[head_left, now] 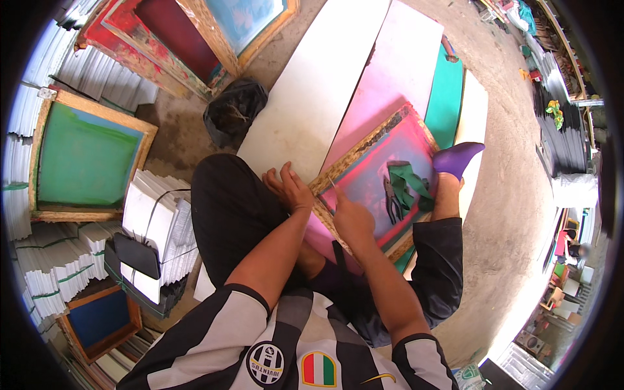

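Note:
A wooden screen-printing frame point(362, 142) with pink-stained grey mesh lies tilted across the boards between my legs. At its near left corner, my right hand point(353, 221) is closed, with a thin, pale, pointed tool point(332, 181) showing past its fingertips; its kind is too small to tell. Beside that corner, my left hand point(289, 189) lies with its fingers apart, against the white board, holding nothing. On the mesh rest dark-handled pliers point(392, 200) and a crumpled green cloth strip point(409, 180). My purple-socked foot point(459, 160) is against the frame's far right side.
Long white point(312, 84), pink point(403, 52) and green point(446, 97) boards lie under the frame. A black plastic bag point(235, 112) sits at far left. More screen frames point(92, 109) and bound stacks of white sheets point(153, 214) crowd the left. Concrete floor point(504, 195) extends right.

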`<move>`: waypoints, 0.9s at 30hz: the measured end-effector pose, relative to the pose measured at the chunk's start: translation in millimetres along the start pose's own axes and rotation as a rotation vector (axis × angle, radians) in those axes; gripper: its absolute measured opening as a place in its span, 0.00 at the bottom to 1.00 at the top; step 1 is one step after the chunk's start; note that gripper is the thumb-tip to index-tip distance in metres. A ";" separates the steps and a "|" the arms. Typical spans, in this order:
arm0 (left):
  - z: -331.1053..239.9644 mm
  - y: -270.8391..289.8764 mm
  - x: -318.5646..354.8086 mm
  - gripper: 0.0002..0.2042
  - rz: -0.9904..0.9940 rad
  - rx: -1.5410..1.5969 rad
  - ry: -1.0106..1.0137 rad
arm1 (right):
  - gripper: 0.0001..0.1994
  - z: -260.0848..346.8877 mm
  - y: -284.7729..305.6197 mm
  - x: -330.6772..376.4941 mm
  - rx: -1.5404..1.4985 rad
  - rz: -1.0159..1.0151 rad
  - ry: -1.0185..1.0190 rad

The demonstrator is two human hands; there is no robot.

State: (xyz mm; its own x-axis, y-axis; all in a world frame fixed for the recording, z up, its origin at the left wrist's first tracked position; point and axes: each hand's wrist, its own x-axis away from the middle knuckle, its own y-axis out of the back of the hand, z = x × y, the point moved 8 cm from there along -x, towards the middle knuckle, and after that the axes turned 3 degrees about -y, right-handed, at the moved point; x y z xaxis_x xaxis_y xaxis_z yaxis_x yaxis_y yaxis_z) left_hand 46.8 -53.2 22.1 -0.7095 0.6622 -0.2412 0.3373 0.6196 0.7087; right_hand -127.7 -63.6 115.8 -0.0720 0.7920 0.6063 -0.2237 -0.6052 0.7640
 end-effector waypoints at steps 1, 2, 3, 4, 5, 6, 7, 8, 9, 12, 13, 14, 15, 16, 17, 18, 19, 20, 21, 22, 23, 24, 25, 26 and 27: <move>0.5 -0.3 -0.3 0.13 0.011 -0.018 -0.002 | 0.23 1.6 -1.4 -1.2 0.035 -0.005 -0.018; 1.2 -0.7 -0.9 0.13 0.023 -0.035 -0.004 | 0.24 3.2 -4.1 -2.5 0.070 -0.010 -0.035; 1.8 -0.9 -0.7 0.13 0.034 -0.053 -0.007 | 0.24 2.5 -7.0 -3.9 0.106 -0.014 -0.052; 1.8 0.1 -0.7 0.13 0.034 -0.052 0.004 | 0.25 -3.9 -17.6 -11.8 -0.048 -0.049 0.022; -1.4 -0.9 -1.0 0.13 0.035 -0.046 0.010 | 0.26 -22.3 -34.8 -25.4 -0.203 -0.091 0.093; -1.8 -1.0 -0.6 0.13 0.034 -0.044 0.019 | 0.27 -33.5 -43.8 -32.4 -0.357 -0.129 0.168; -2.9 0.0 -0.6 0.13 0.030 -0.045 0.009 | 0.27 -37.6 -45.6 -32.8 -0.353 -0.129 0.173; -4.2 0.7 -0.8 0.13 0.026 -0.046 -0.001 | 0.26 -41.7 -47.6 -33.2 -0.349 -0.130 0.177; -5.9 1.0 -0.6 0.13 0.023 -0.046 -0.011 | 0.26 -45.3 -50.1 -33.6 -0.345 -0.132 0.180; 5.6 1.0 -3.1 0.12 0.030 -0.066 -0.010 | 0.22 -15.6 -16.9 -10.8 0.072 0.051 -0.026; 2.9 0.2 -3.5 0.12 0.027 -0.054 -0.010 | 0.22 -17.8 -17.5 -13.0 0.017 0.030 0.004; 1.2 0.5 -2.7 0.12 0.023 -0.045 -0.006 | 0.21 -24.3 -24.4 -17.6 -0.038 0.013 0.037; -0.3 0.6 -2.5 0.12 0.019 -0.036 -0.002 | 0.21 -31.6 -33.9 -23.7 -0.091 -0.004 0.071; -2.0 0.0 -2.4 0.12 0.018 -0.040 -0.010 | 0.21 -35.3 -43.1 -32.4 -0.321 -0.117 0.207; -4.6 -0.9 -1.8 0.12 0.022 -0.040 -0.019 | 0.21 -45.9 -56.7 -41.0 -0.548 -0.235 0.338; -4.7 -1.8 -1.8 0.12 0.021 -0.043 -0.026 | 0.21 -52.7 -57.4 -41.9 -0.775 -0.351 0.474; -2.3 -1.7 -2.0 0.12 0.020 -0.048 -0.031 | 0.21 -50.8 -55.4 -40.7 -0.709 -0.366 0.470; -0.3 -1.8 -2.3 0.13 0.019 -0.052 -0.037 | 0.21 -49.6 -53.0 -38.7 -0.642 -0.382 0.466; 1.4 -2.0 -2.6 0.13 0.019 -0.055 -0.043 | 0.21 -48.7 -50.4 -36.3 -0.575 -0.399 0.462; 2.7 -0.3 -3.8 0.13 0.024 -0.058 -0.030 | 0.21 -42.9 -45.9 -34.6 -0.433 -0.305 0.357; 1.8 3.1 -3.5 0.13 0.029 -0.063 -0.016 | 0.21 -35.8 -33.6 -26.7 -0.290 -0.209 0.252; -0.8 3.8 -4.9 0.13 0.036 -0.059 -0.006 | 0.21 -36.6 -29.3 -24.5 -0.146 -0.123 0.143; -2.8 3.7 -5.6 0.13 0.025 -0.067 -0.020 | 0.21 -37.9 -29.0 -25.5 -0.178 -0.171 0.188; -3.7 2.4 -4.7 0.13 0.015 -0.075 -0.029 | 0.21 -41.7 -32.3 -26.5 -0.208 -0.216 0.233; -4.4 1.4 -3.9 0.13 0.005 -0.082 -0.039 | 0.22 -45.5 -35.1 -27.2 -0.238 -0.262 0.278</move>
State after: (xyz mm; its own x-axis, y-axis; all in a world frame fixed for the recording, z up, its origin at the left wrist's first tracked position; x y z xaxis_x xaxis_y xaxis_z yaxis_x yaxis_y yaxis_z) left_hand 47.3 -56.8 27.0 -0.6828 0.6820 -0.2621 0.2875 0.5806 0.7617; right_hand -162.2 -60.3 62.5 -0.2343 0.9272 0.2922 -0.4842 -0.3719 0.7920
